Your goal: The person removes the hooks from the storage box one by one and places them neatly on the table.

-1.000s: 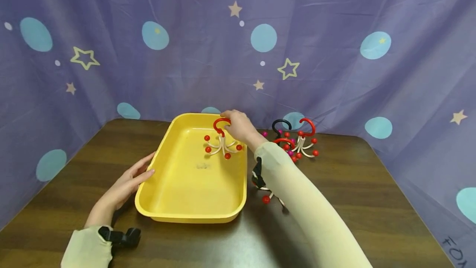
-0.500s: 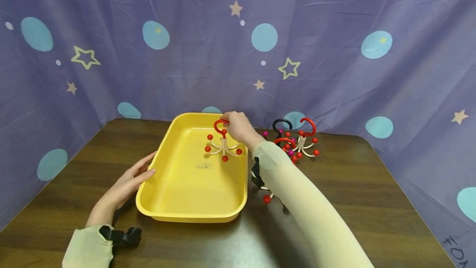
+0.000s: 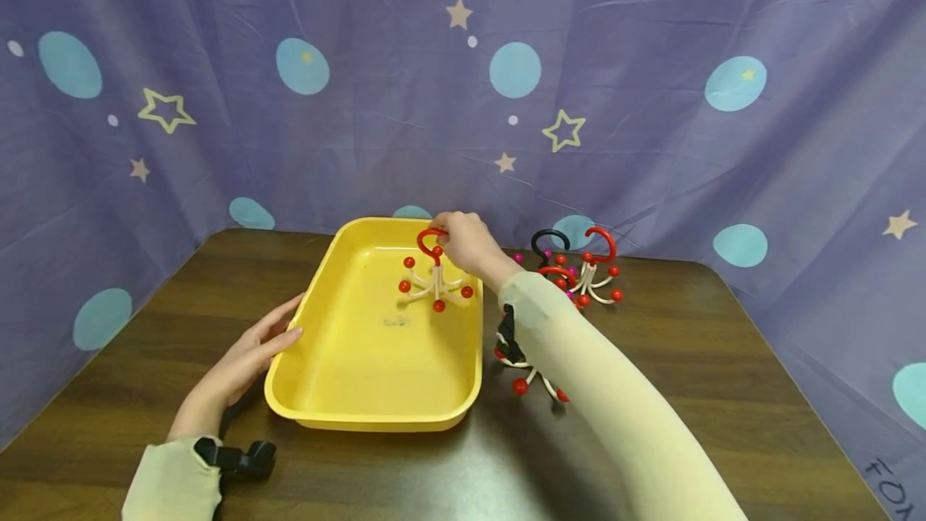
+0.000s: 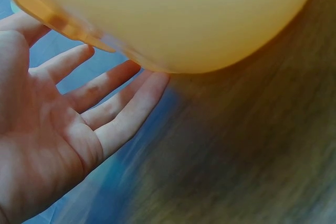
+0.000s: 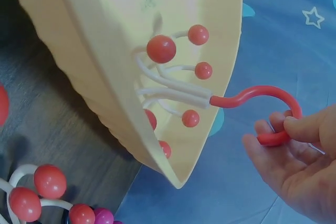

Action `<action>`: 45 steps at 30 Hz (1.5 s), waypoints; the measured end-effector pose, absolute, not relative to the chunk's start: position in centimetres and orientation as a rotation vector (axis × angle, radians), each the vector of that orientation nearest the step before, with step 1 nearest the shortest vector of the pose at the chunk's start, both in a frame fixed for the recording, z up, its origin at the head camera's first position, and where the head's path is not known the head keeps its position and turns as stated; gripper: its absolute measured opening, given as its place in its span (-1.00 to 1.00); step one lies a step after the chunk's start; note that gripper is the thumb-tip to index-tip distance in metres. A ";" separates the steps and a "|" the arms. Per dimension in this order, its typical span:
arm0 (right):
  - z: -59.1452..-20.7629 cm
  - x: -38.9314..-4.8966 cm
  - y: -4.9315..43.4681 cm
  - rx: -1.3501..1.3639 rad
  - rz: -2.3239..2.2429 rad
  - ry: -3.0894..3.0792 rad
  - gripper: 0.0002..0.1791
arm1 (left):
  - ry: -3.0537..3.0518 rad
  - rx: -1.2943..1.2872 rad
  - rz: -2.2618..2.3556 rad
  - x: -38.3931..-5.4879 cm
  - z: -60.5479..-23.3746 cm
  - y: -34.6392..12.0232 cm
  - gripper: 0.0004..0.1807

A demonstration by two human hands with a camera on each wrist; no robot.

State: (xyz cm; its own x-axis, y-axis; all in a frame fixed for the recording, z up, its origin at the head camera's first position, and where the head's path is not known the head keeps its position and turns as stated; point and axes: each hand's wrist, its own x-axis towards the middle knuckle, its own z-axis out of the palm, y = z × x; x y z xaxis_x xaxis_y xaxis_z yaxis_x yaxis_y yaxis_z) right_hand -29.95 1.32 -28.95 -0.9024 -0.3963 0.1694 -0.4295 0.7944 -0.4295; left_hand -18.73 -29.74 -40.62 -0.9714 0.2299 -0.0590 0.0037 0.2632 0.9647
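My right hand (image 3: 470,244) pinches the red hook of a hanger (image 3: 437,283) with curved white arms tipped by red balls. That hanger hangs upright inside the far right part of a yellow tray (image 3: 372,421). In the right wrist view, the thumb presses the red hook (image 5: 262,92) against the fingers, and its white arms dip behind the tray's near wall (image 5: 100,72). On the other side, my left hand (image 3: 242,360) rests against the tray's left wall. Seen from the left wrist, its fingers (image 4: 131,108) are spread and fairly straight, fingertips at the tray's underside edge (image 4: 210,64).
Right of the tray stand more hangers: one with a red hook (image 3: 602,248), one with a black hook (image 3: 551,238), and a lower red hook (image 3: 557,273). Another ball-tipped hanger (image 3: 537,376) lies partly hidden under my right sleeve. A purple curtain (image 3: 405,143) hangs behind the wooden table (image 3: 673,360).
The held hanger has turned a little and shifted slightly right within the tray's outline. My left hand and the tray have stayed in place.
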 end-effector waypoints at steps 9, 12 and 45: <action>-27.5 -29.1 2.1 0.703 0.817 -2.883 -0.69 | 2.346 0.228 1.781 -18.7 -40.6 -29.8 -0.34; -26.8 -28.9 2.4 0.713 0.828 -2.861 -0.72 | 2.348 0.234 1.780 -18.7 -40.5 -29.8 -0.34; -21.4 -26.3 9.5 0.649 0.948 -2.594 -0.74 | 2.366 0.223 1.766 -18.8 -40.8 -30.0 -0.33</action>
